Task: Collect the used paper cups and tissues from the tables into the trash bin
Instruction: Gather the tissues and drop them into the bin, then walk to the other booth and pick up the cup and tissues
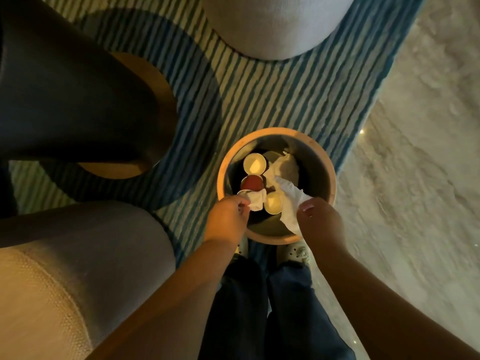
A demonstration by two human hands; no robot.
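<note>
Both hands hang over the trash bin (330,175), which stands on the striped rug (259,100) with paper cups (254,163) lying inside. The left hand (228,216) has its grip pinched on a crumpled tissue (257,203). The right hand (319,219) pinches a loose sheet (291,201) trailing close to the near rim. Released carelessly, that sheet could catch the rim and slide onto the rug.
</note>
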